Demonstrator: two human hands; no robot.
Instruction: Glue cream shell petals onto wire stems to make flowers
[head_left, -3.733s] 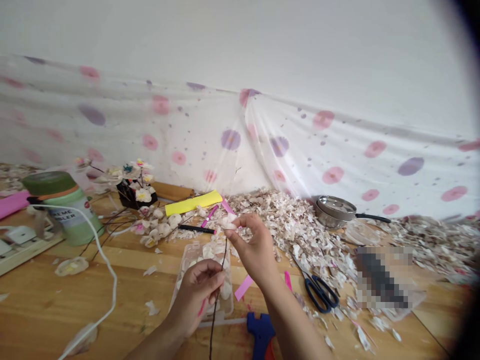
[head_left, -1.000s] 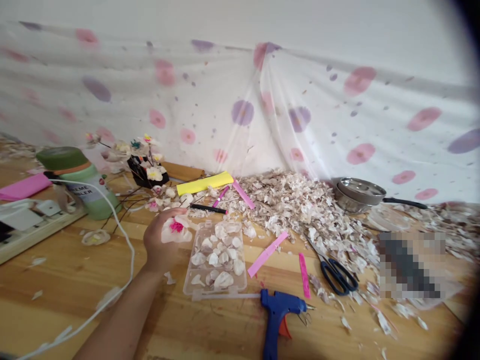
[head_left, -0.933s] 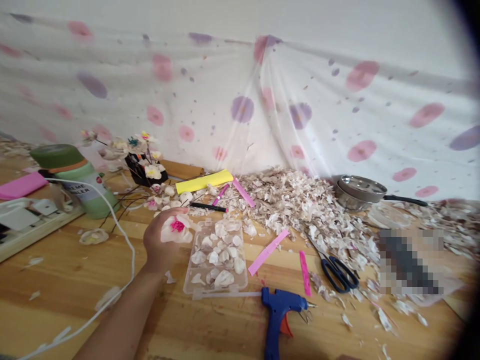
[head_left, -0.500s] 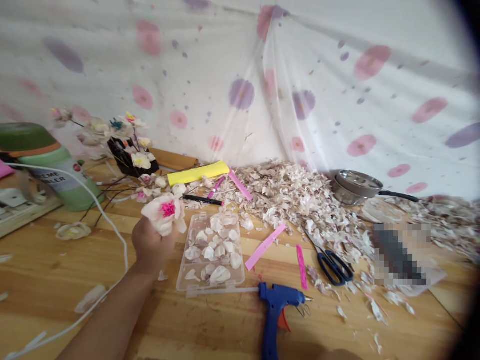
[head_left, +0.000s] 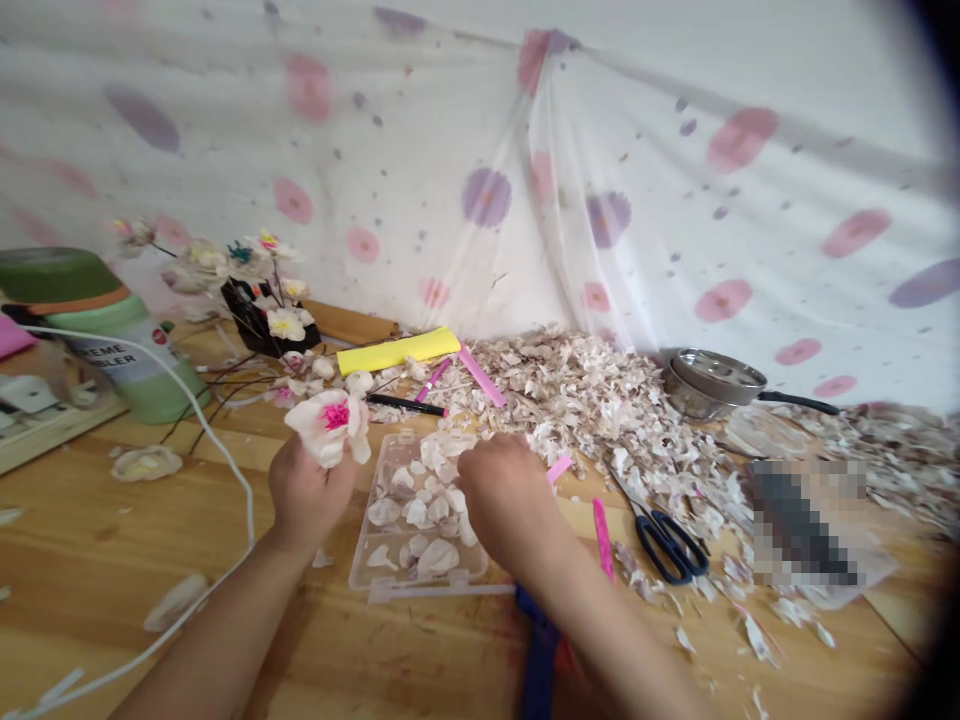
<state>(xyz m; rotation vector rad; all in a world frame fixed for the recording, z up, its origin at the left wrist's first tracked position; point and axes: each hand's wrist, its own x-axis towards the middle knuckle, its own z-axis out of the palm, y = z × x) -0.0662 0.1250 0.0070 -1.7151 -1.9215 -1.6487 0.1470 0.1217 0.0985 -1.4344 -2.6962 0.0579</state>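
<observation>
Right hand newly over petal box — flower in left hand

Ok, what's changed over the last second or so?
The right hand has come back into view and reaches over the right side of the clear box; what it holds is hidden. The left hand has raised the flower and still grips it. The clear box, scissors and glue gun lie where they were.
</observation>
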